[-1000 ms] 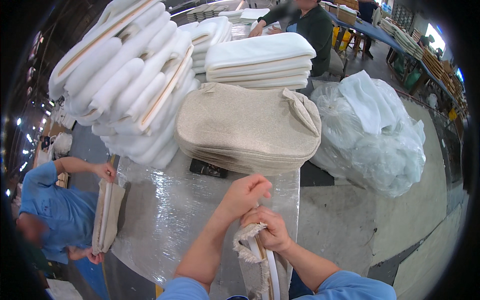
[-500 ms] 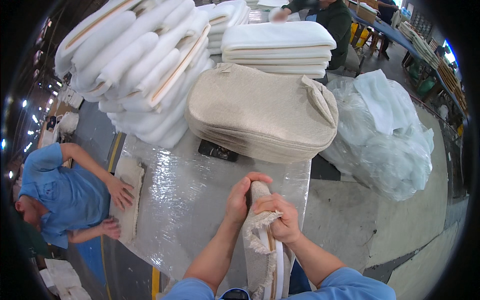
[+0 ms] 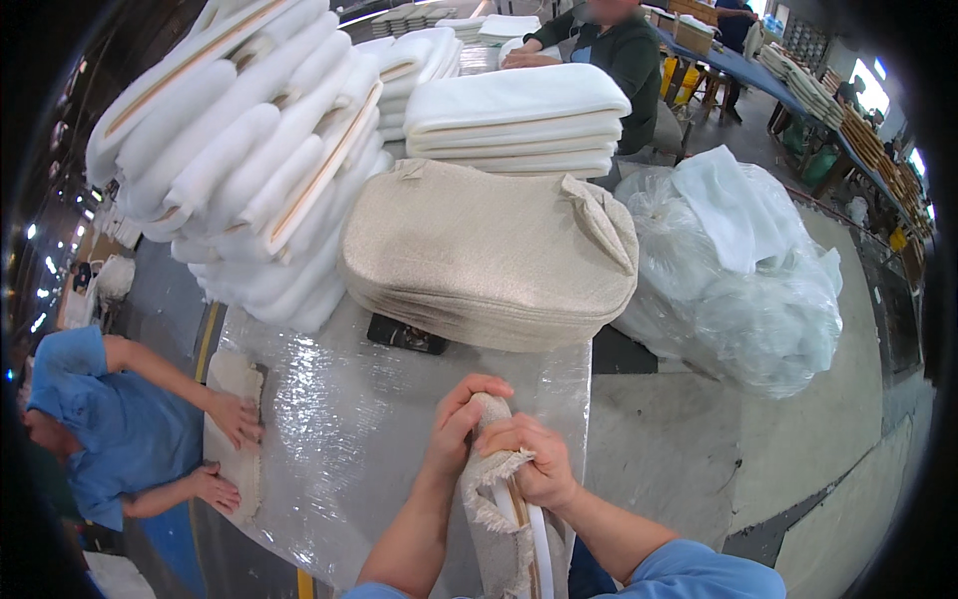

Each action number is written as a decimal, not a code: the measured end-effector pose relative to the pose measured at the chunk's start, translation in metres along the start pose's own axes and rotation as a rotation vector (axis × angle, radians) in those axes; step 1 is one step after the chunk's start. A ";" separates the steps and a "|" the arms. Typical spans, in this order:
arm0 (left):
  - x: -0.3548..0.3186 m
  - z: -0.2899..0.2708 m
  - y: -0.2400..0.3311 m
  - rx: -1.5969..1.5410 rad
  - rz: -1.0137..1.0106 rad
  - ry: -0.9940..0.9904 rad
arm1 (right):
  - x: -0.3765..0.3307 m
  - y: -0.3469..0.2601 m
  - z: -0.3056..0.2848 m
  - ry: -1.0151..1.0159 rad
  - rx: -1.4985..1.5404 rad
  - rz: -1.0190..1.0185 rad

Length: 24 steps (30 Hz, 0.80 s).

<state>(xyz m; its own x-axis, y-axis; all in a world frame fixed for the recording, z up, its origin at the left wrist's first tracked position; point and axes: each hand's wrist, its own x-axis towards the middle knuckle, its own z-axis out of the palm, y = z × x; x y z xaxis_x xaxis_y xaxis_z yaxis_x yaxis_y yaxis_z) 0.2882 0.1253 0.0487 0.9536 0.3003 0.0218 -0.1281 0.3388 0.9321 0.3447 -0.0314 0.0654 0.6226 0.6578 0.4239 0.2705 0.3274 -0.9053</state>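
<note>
A beige woven fabric cover [image 3: 499, 499] with a frayed edge stands on end near me, a white foam pad showing inside it. My left hand [image 3: 461, 419] grips its top from the left. My right hand [image 3: 534, 461] closes on it from the right, fingers over the frayed opening. It rests on a table wrapped in clear plastic film [image 3: 349, 439]. Behind it lies a stack of flat beige covers [image 3: 489, 255].
A tall heap of white foam pads [image 3: 249, 160] leans at the back left. Folded white pads [image 3: 519, 125] sit behind the beige stack. A bulging clear plastic bag [image 3: 738, 270] stands on the right. A person in blue [image 3: 110, 429] presses a beige piece at the table's left edge.
The view has tilted down and closer. Both my hands have slid up to the top of the cover. The person in blue has laid the held piece flat on the table edge.
</note>
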 end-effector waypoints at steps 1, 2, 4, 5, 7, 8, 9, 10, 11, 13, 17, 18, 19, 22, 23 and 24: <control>-0.001 -0.001 0.000 0.000 -0.003 -0.017 | 0.001 -0.002 0.003 0.033 0.006 -0.001; -0.001 -0.002 0.001 0.001 -0.006 -0.034 | 0.001 -0.002 0.002 0.029 0.004 -0.004; -0.002 0.000 0.004 0.001 -0.023 -0.051 | 0.000 -0.001 0.000 0.024 0.001 -0.006; -0.003 0.001 0.005 0.001 -0.034 -0.060 | -0.002 0.001 -0.001 0.014 -0.029 -0.004; -0.004 0.000 0.004 0.000 -0.088 -0.032 | -0.006 0.009 -0.002 -0.008 -0.088 0.001; -0.005 0.000 0.003 0.000 -0.115 -0.017 | -0.005 0.010 -0.003 -0.013 -0.089 -0.013; -0.006 -0.001 0.003 -0.012 -0.135 -0.019 | -0.004 0.010 -0.003 -0.018 -0.090 -0.027; -0.006 -0.002 0.005 -0.021 -0.150 -0.021 | 0.000 0.009 -0.004 -0.026 -0.090 -0.046; -0.006 -0.003 0.005 -0.031 -0.165 -0.023 | 0.002 0.006 -0.006 -0.026 -0.035 -0.038; -0.005 -0.007 0.002 0.000 -0.119 -0.026 | 0.008 0.002 -0.014 -0.033 0.078 -0.023; -0.005 0.010 0.018 -0.095 -0.328 -0.009 | 0.051 0.011 -0.046 0.167 0.201 0.077; -0.006 0.012 0.018 -0.092 -0.299 0.005 | 0.065 0.017 -0.049 0.151 0.217 0.161; -0.006 0.014 0.014 -0.094 -0.267 0.016 | 0.080 0.023 -0.046 0.116 0.244 0.194; -0.003 0.012 0.002 -0.008 -0.186 0.011 | 0.111 0.048 -0.018 0.035 0.319 0.262; -0.005 0.014 0.002 0.038 -0.175 0.004 | 0.112 0.056 -0.009 0.035 0.333 0.253; -0.006 0.016 0.001 0.038 -0.172 0.007 | 0.110 0.062 -0.002 0.036 0.346 0.244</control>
<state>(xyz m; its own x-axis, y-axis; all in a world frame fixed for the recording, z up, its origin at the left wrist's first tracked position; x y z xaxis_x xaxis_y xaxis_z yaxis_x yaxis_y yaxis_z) 0.2869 0.1095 0.0555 0.9586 0.2471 -0.1412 0.0469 0.3521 0.9348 0.4315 0.0601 0.0564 0.6645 0.7224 0.1913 -0.1467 0.3772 -0.9145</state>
